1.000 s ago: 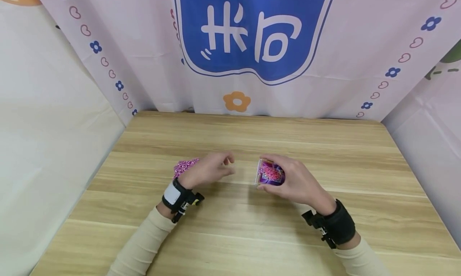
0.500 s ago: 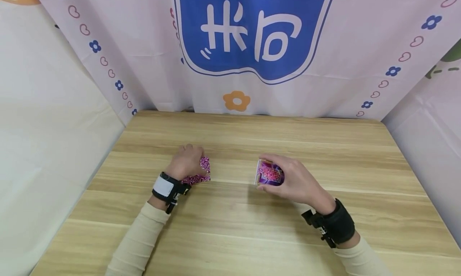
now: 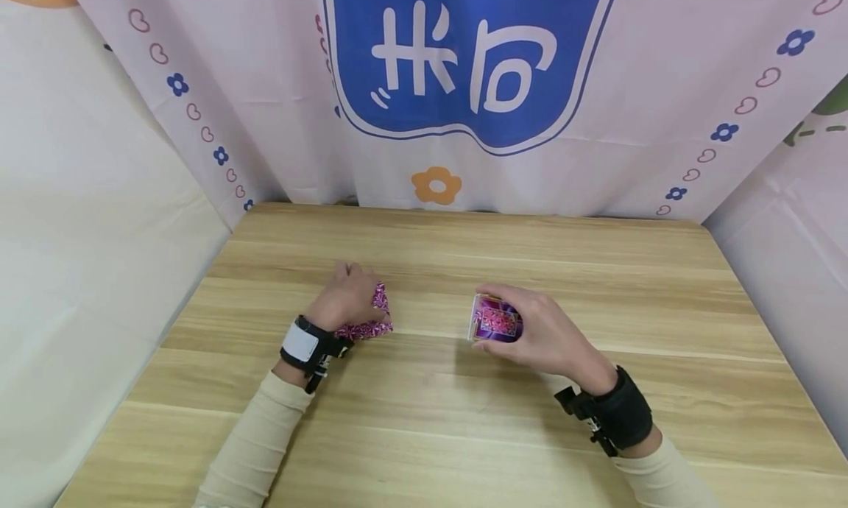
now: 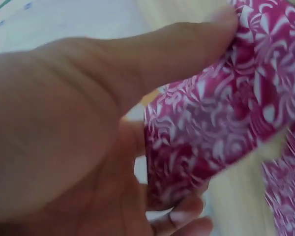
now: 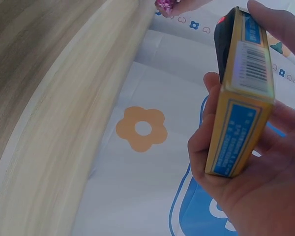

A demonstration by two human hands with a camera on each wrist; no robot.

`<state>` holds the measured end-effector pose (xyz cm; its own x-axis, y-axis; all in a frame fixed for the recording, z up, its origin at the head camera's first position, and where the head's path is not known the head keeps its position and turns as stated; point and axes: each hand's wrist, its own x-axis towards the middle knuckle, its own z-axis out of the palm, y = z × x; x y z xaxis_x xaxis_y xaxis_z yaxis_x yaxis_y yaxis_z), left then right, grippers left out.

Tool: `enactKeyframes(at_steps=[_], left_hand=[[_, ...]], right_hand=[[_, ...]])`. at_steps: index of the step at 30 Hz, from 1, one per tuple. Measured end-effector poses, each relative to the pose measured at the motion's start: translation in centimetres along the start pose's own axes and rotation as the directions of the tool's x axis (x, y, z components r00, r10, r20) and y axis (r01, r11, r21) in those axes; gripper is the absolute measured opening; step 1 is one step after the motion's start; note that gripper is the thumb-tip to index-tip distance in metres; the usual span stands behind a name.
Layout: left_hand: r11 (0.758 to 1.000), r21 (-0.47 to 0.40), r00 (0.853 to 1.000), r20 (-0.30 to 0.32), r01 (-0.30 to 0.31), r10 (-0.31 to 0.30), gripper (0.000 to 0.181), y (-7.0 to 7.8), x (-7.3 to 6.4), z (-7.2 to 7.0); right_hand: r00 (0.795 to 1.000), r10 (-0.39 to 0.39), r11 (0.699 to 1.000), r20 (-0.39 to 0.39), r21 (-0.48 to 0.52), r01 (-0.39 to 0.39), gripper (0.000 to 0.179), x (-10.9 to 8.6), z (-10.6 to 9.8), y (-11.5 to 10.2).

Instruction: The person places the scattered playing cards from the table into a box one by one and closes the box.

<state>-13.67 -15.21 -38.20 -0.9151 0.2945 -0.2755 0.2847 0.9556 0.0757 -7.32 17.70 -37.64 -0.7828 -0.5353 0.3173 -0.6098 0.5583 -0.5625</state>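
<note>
My left hand [image 3: 344, 298] is over the patterned cards [image 3: 367, 329] at the table's left middle, hiding part of them. In the left wrist view, its thumb and fingers pinch a magenta-and-white card [image 4: 196, 132]; another of the same pattern [image 4: 287, 191] lies lower right. My right hand [image 3: 553, 339] grips a small card box [image 3: 497, 320] by its sides, to the right of the table's middle. The box has a purple front with a pinkish picture. Seen from the right wrist, gold-edged sides with blue panels and a barcode show on the box [image 5: 236, 128].
The wood-grain table [image 3: 424, 412] runs back to a printed curtain [image 3: 265, 125] with a blue emblem and an orange flower. Cloth side walls [image 3: 99, 235] stand at the left and right. Each wrist wears a black strap [image 3: 629, 412] with a small camera.
My left hand has moved left from the table's middle onto the cards and taken hold there. The cards' visible edge has shifted slightly right. My right hand and the box have stayed put.
</note>
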Motion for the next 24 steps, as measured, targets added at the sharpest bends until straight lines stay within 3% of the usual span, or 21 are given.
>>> enactKeyframes(at_steps=[1,3,5,7,9,13,15,17,24], left_hand=[[0.999,-0.009,0.999,0.01,-0.036,0.036,0.061,0.1,-0.1,-0.2],[0.989,-0.125,0.996,0.024,-0.084,0.087,0.045,0.5,-0.3,-0.5],[0.954,-0.272,0.991,0.001,-0.127,0.133,0.032,1.1,-0.5,-1.0],[0.887,-0.426,0.983,-0.049,-0.18,0.176,0.025,1.7,-0.9,-1.4],[0.8,-0.553,0.972,-0.113,-0.233,0.205,0.024,2.5,-1.3,-1.9],[0.636,-0.705,0.949,-0.213,-0.313,0.231,0.022,4.5,-2.3,-2.7],[0.579,-0.75,0.947,-0.236,-0.319,0.217,0.02,5.5,-2.6,-2.8],[0.542,-0.775,0.946,-0.258,-0.325,0.198,0.021,6.4,-2.7,-2.6],[0.47,-0.826,0.949,-0.294,-0.311,0.111,0.028,8.2,-2.5,-1.8]], right_hand=[[1.0,0.0,1.0,-0.001,0.0,0.0,0.075,0.0,0.0,0.0],[1.0,0.002,1.0,-0.002,0.001,-0.002,0.075,-0.1,0.0,0.0],[1.0,0.002,1.0,-0.003,-0.002,-0.002,0.075,-0.1,0.0,0.0],[1.0,0.004,1.0,-0.005,-0.007,-0.004,0.076,-0.1,0.0,0.0],[1.0,0.005,1.0,-0.005,-0.009,-0.005,0.076,-0.1,-0.1,0.1],[1.0,0.015,1.0,-0.006,-0.013,-0.016,0.076,-0.1,-0.1,0.1],[1.0,0.024,1.0,-0.006,-0.018,-0.024,0.076,-0.1,-0.1,0.1],[1.0,0.029,0.999,-0.009,-0.026,-0.03,0.077,-0.1,-0.1,0.1],[0.999,0.023,0.999,-0.039,-0.035,-0.024,0.08,-0.1,-0.2,0.0]])
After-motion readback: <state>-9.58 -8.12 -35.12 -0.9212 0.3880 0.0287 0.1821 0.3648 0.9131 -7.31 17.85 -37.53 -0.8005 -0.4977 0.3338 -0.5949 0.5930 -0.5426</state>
